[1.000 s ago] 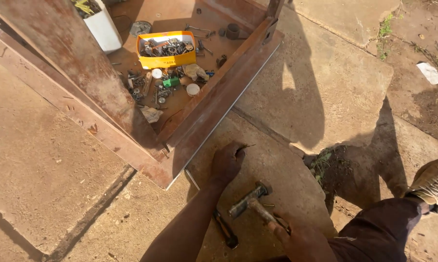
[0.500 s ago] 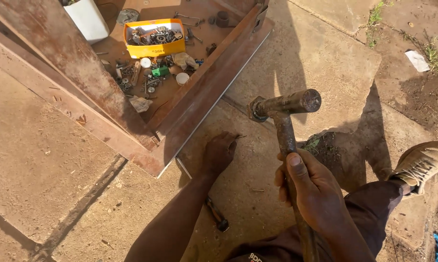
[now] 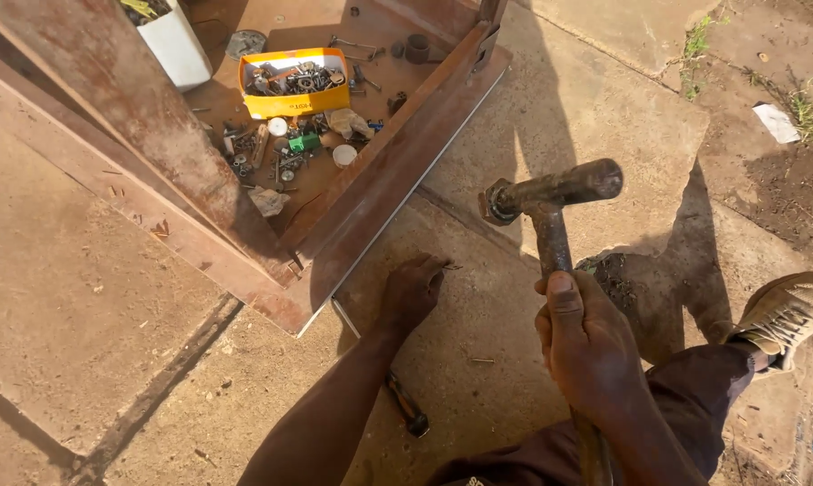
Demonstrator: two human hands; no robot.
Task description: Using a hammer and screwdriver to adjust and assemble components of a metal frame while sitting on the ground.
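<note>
Two hands are working on the concrete slab (image 3: 560, 117). The right hand (image 3: 587, 351) is wrapping its fingers tight round the hammer (image 3: 551, 193) handle, head raised above the slab; it looks heavy, rigid steel, best gripped low on the shaft. The left hand (image 3: 413, 290) is pinching a small nail (image 3: 450, 266) against the slab beside the rusty frame's (image 3: 379, 189) edge.

Bare forearms and bare hands, left (image 3: 413, 292) and right (image 3: 587, 346), without sleeves or gloves; dark brown trousers (image 3: 695, 396) cover the leg, and a tan lace-up shoe (image 3: 789, 310) with a pale sole.
</note>
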